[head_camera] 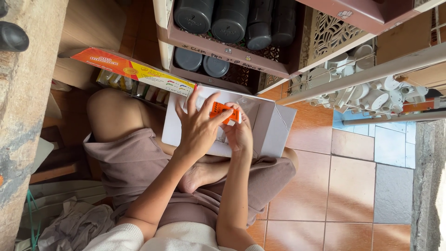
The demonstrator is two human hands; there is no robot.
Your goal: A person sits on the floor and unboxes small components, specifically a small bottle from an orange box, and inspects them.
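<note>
**Small orange pack held over a white box on the lap**

On the tiled floor, a person sits cross-legged, seen from the head camera looking down. At far left a flat orange-and-yellow cardboard carton [132,69] lies open beside the knee, with small packets inside it. Next comes the left hand [197,128], fingers spread and reaching up and to the right; its fingertips touch the left end of a small flat orange rectangular pack [225,111]. That pack lies with its long axis running roughly left to right, tilted slightly down toward the right. Its right end sits in the right hand [239,132], which pinches it from below between thumb and fingers. Both hands touch it, but the right one carries it, while the left only meets it from the side. Beneath both hands, an open white cardboard box [274,130] rests on the lap, so the pack hovers just above its opening. Behind, dark round plastic lids [230,18] fill a brown shelf tray, and white plastic pipe fittings [367,93] crowd a wire rack at right.
</note>
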